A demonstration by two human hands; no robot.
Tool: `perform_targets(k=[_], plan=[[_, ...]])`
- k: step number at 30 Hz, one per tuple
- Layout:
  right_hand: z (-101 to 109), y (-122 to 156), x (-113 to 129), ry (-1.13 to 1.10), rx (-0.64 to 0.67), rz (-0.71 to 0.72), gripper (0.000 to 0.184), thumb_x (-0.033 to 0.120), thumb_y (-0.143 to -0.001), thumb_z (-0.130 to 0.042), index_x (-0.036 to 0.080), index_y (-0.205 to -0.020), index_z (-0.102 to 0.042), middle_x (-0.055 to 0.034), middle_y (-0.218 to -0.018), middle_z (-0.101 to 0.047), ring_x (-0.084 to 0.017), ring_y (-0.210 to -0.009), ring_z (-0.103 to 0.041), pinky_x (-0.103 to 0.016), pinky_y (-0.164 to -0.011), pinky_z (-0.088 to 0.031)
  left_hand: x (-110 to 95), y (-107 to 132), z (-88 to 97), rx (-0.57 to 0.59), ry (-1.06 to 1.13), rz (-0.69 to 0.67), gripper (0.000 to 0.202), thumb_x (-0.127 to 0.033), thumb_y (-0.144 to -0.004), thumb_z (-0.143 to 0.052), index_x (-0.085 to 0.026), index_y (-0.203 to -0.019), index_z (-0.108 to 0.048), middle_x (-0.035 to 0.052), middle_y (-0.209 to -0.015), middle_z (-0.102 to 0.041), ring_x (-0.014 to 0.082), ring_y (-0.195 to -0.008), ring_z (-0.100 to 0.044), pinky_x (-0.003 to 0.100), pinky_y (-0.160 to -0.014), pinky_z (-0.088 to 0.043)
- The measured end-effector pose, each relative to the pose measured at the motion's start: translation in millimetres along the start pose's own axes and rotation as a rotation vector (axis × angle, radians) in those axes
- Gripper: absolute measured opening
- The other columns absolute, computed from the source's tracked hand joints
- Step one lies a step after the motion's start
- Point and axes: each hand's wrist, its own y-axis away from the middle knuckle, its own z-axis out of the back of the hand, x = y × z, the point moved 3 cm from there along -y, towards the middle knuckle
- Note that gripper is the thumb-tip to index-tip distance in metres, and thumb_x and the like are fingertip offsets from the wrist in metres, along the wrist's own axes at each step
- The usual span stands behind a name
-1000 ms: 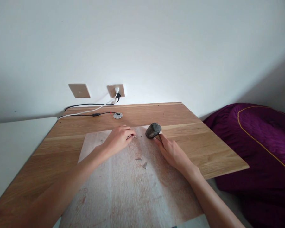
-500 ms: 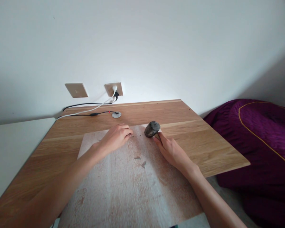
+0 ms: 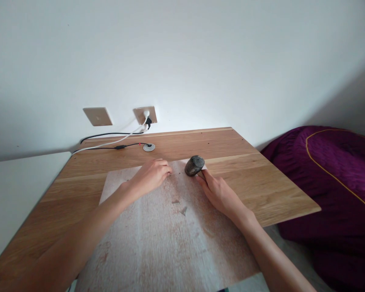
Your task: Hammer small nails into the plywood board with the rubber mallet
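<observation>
My right hand (image 3: 220, 190) is wrapped round the short handle of a mallet (image 3: 194, 165), whose dark, worn, round head is raised just above the board. My left hand (image 3: 154, 172) rests over the far part of the pale, scuffed board (image 3: 158, 243), fingers curled and pinched together. What lies between those fingertips, if anything, is too small to make out. Two small greyish pieces lie on the board in front of the hands: a flat sliver (image 3: 176, 201) and a triangular piece (image 3: 184, 211).
The board lies on a wooden desk (image 3: 282, 190) against a white wall. Cables (image 3: 109, 142) run from a wall socket (image 3: 145, 114) along the back left, near a round cable grommet (image 3: 149, 147). A white surface (image 3: 21, 190) adjoins at left; purple fabric (image 3: 331, 170) bulges at right.
My left fingertips have shifted very slightly to the right. The mallet and my right hand are almost unmoved.
</observation>
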Motion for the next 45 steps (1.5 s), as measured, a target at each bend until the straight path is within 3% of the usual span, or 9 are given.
perform_targets(k=[6, 15, 19, 23, 26, 30, 34, 40, 45], plan=[[0, -1, 1, 0.032, 0.008, -0.005, 0.024, 0.031, -0.110, -0.038, 0.017, -0.116, -0.057, -0.0140, -0.093, -0.079, -0.029, -0.082, -0.076, -0.031, -0.063, -0.038, -5, -6, -10.1, -0.032, 0.117, 0.076, 0.019, -0.010, -0.096, -0.064, -0.020, -0.094, -0.080, 0.0050, -0.093, -0.076, 0.0198, -0.087, -0.071, 0.031, -0.082, -0.053], [1, -3, -6, -0.053, 0.001, -0.018, 0.029, 0.035, -0.110, -0.038, 0.019, -0.122, -0.059, -0.0131, -0.095, -0.079, -0.031, -0.093, -0.076, -0.030, -0.069, -0.042, 6, 3, -20.9, -0.172, 0.285, 0.178, 0.012, -0.012, -0.091, -0.072, -0.021, -0.094, -0.080, 0.0036, -0.092, -0.079, 0.0194, -0.086, -0.074, 0.031, -0.082, -0.055], [5, 1, 1, -0.083, 0.013, -0.049, 0.027, 0.035, -0.108, -0.041, 0.021, -0.117, -0.061, -0.0097, -0.087, -0.077, -0.030, -0.087, -0.076, -0.031, -0.070, -0.042, 8, 3, -23.1, -0.174, 0.364, 0.287, 0.031, -0.006, -0.085, -0.073, -0.022, -0.112, -0.077, 0.0022, -0.091, -0.081, 0.0205, -0.086, -0.076, 0.031, -0.081, -0.056], [12, 0, 22, -0.150, 0.009, 0.007, 0.022, 0.035, -0.107, -0.042, 0.023, -0.110, -0.061, -0.0045, -0.078, -0.072, -0.024, -0.071, -0.070, -0.031, -0.067, -0.042, 9, 4, -25.5, -0.121, 0.445, 0.338, 0.046, -0.004, -0.084, -0.070, -0.021, -0.127, -0.070, 0.0020, -0.091, -0.082, 0.0206, -0.086, -0.078, 0.029, -0.079, -0.055], [14, -6, 38, -0.158, -0.011, 0.077, 0.021, 0.035, -0.108, -0.042, 0.023, -0.113, -0.059, -0.0045, -0.082, -0.071, -0.023, -0.073, -0.069, -0.031, -0.069, -0.043, 10, 5, -24.9, -0.138, 0.431, 0.335, 0.048, -0.007, -0.085, -0.071, -0.022, -0.131, -0.068, 0.0026, -0.094, -0.081, 0.0213, -0.087, -0.077, 0.029, -0.079, -0.054], [12, -12, 50, -0.071, 0.066, 0.159, 0.019, 0.031, -0.108, -0.042, 0.023, -0.109, -0.059, -0.0069, -0.088, -0.072, -0.024, -0.082, -0.070, -0.031, -0.069, -0.042, 9, 6, -23.0, -0.179, 0.389, 0.314, 0.044, -0.009, -0.083, -0.072, -0.021, -0.125, -0.070, 0.0027, -0.092, -0.080, 0.0215, -0.086, -0.075, 0.029, -0.078, -0.053], [13, -13, 52, -0.042, 0.041, 0.116, 0.019, 0.032, -0.109, -0.042, 0.023, -0.111, -0.058, -0.0056, -0.082, -0.072, -0.024, -0.077, -0.071, -0.031, -0.066, -0.039, 6, 6, -21.9, -0.179, 0.378, 0.303, 0.034, -0.007, -0.082, -0.070, -0.020, -0.113, -0.073, 0.0028, -0.089, -0.079, 0.0214, -0.084, -0.075, 0.027, -0.075, -0.053], [12, -13, 52, 0.020, 0.061, 0.119, 0.019, 0.032, -0.109, -0.041, 0.023, -0.109, -0.059, -0.0051, -0.079, -0.072, -0.025, -0.076, -0.072, -0.031, -0.064, -0.038, 5, 6, -22.0, -0.176, 0.358, 0.290, 0.048, -0.006, -0.082, -0.069, -0.023, -0.127, -0.069, 0.0024, -0.089, -0.079, 0.0224, -0.085, -0.076, 0.028, -0.077, -0.054], [11, -14, 54, 0.051, 0.052, 0.135, 0.021, 0.032, -0.109, -0.041, 0.022, -0.111, -0.059, -0.0064, -0.082, -0.073, -0.027, -0.078, -0.073, -0.032, -0.065, -0.038, 5, 6, -23.2, -0.188, 0.333, 0.280, 0.041, -0.007, -0.083, -0.071, -0.022, -0.121, -0.071, 0.0043, -0.093, -0.080, 0.0243, -0.091, -0.077, 0.029, -0.081, -0.055]])
